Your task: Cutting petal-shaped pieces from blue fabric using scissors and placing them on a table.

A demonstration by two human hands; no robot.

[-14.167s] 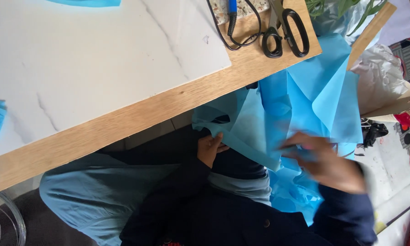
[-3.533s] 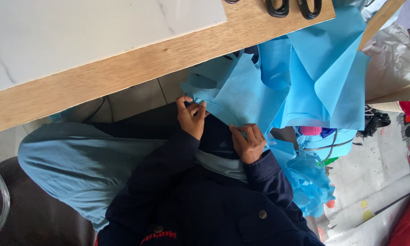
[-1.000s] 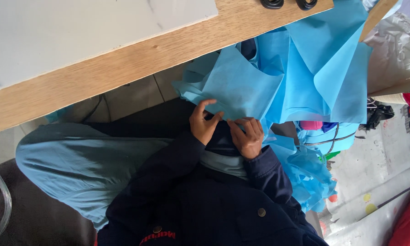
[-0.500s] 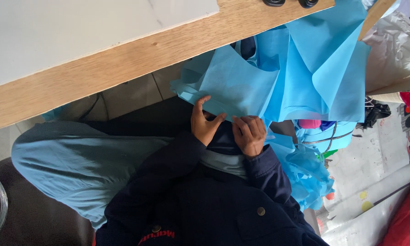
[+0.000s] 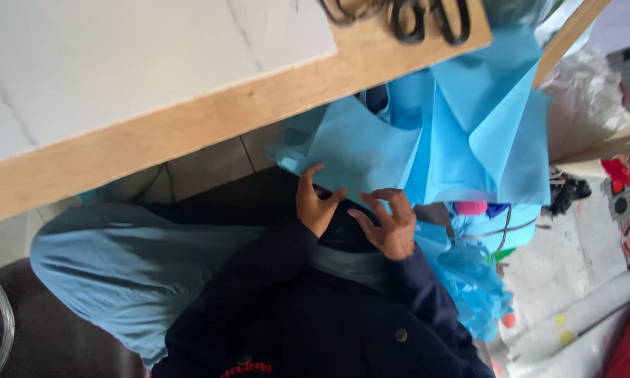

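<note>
Here, blue fabric sheet (image 5: 371, 150) hangs off the wooden table edge (image 5: 189, 133), its lower hem just above both hands. Left hand (image 5: 313, 203) and right hand (image 5: 392, 224) fingers spread, fingertips touching the hem; firm hold not discernible. Black scissors (image 5: 427, 17) lie well above the hands.

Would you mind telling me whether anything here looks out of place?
The blue fabric spills off the wooden table edge in loose folds; both hands touch its lower edge. More crumpled blue material lies by the floor.
</note>
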